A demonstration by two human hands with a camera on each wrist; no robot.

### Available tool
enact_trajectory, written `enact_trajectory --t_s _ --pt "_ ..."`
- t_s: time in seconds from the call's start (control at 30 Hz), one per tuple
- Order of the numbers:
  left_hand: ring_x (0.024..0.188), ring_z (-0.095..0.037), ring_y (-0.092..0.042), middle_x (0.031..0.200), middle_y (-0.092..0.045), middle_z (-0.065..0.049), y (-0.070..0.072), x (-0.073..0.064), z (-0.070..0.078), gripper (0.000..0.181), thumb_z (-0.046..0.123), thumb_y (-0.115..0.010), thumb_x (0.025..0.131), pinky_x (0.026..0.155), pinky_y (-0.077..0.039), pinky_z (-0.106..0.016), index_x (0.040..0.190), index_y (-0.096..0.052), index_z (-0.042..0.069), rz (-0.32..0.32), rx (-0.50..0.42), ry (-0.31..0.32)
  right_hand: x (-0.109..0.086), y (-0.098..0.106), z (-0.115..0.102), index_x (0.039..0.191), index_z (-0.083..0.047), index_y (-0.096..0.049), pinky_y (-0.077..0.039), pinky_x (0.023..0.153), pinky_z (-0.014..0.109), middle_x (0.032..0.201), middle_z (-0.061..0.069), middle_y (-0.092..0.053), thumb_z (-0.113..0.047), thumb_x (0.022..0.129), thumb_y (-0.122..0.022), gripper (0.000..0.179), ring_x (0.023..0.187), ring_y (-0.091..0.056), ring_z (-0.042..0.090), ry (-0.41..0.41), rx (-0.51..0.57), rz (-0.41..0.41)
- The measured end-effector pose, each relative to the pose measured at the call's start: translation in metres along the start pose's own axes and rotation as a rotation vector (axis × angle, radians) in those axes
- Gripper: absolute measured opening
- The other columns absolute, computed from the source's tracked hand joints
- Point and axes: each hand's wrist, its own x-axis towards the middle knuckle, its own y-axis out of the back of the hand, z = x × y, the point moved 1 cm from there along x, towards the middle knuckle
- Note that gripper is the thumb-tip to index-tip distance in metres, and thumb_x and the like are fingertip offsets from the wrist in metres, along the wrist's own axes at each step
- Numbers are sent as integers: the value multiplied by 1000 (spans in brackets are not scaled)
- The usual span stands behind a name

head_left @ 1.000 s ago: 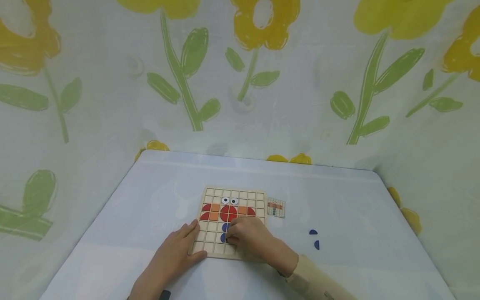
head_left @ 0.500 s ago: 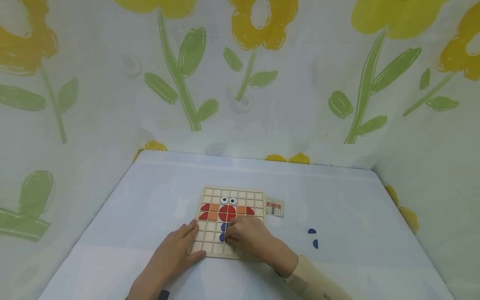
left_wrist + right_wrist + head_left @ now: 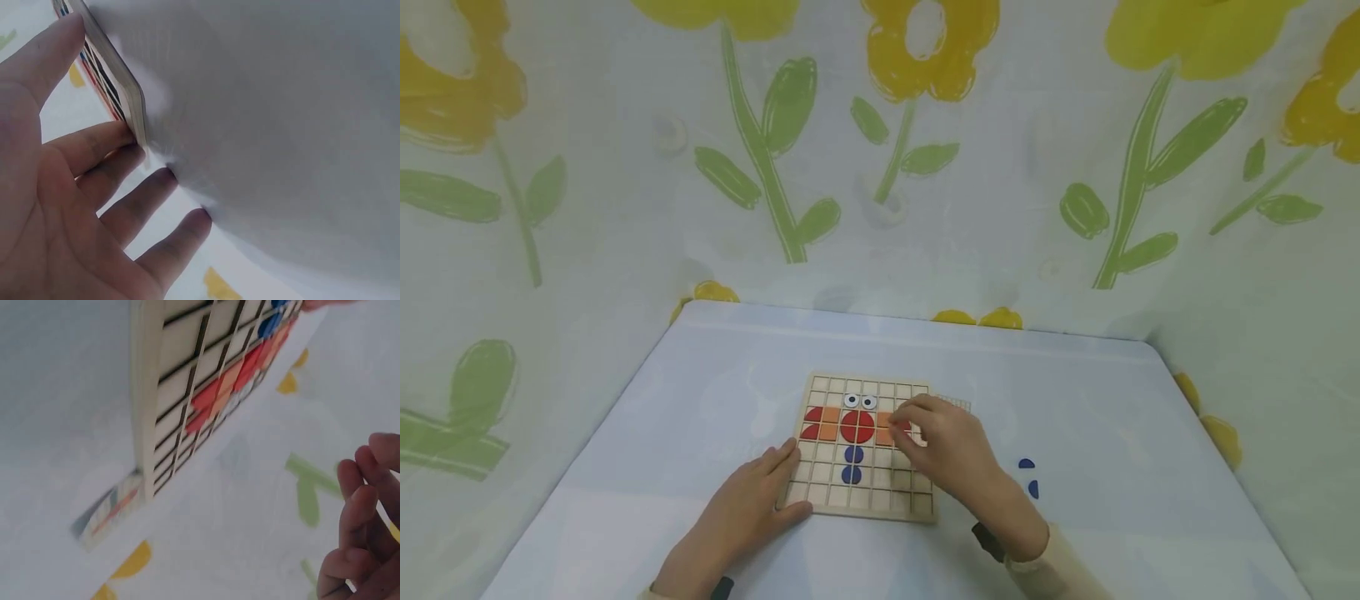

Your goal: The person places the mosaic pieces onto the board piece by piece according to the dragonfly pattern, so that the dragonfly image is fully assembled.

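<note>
A wooden grid board (image 3: pixel 820 493) lies flat on the table. My left hand (image 3: pixel 745 504) rests at its left edge, fingers extended; in the left wrist view the thumb and a finger touch the board's rim (image 3: pixel 134 103). Set in the grid are a red circle (image 3: pixel 857 427), round eye pieces (image 3: pixel 852 401), orange squares (image 3: pixel 829 423), red quarter-like pieces and two blue circles (image 3: pixel 852 474), one below the other. Over the board's right side hovers my right hand (image 3: pixel 953 442). The right wrist view shows its fingers (image 3: pixel 353 515) loosely bent, nothing visible between them.
Two blue half-circle pieces (image 3: pixel 1026 463) lie on the table to the right of the board. A small pattern card (image 3: pixel 112 509) sits by the board's right edge, mostly covered by my right hand in the head view. Flowered fabric (image 3: pixel 992 217) stands behind the table.
My right hand has lifted from the blue pieces and moved right and up over the board. Both blue circles now show whole, and the card is mostly covered. The left hand stays put.
</note>
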Motion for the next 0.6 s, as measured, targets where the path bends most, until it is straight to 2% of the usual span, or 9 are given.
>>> enact_trajectory --t_s 0.13,0.23,0.43,0.6 --pt "140 -34 -46 156 -45 -9 2 2 -2 83 54 -76 86 112 -42 -53 148 -51 5 0 52 -40 -7 17 16 98 -21 -78 -46 54 15 100 -10 -71 -24 85 -83 13 67 -54 5 -113 -45 31" --pt "138 -34 -48 155 -47 -9 3 2 -5 81 54 -76 86 111 -43 -53 147 -53 5 3 66 -65 -14 28 29 102 -20 -79 -43 50 17 101 -8 -72 -24 86 -83 17 66 -53 7 -167 -62 43" --pt "138 -33 -48 155 -46 -8 6 2 -9 81 55 -74 87 111 -43 -53 147 -53 5 2 77 -100 -35 45 56 122 -17 -72 -39 45 19 104 -2 -73 -24 85 -84 40 64 -49 9 -281 -121 50" --pt "139 -34 -47 158 -42 -8 9 4 -14 83 57 -72 89 111 -44 -52 150 -49 5 -14 85 -125 -54 58 77 131 -15 -66 -37 43 20 105 3 -73 -20 85 -83 49 61 -46 10 -356 -166 65"
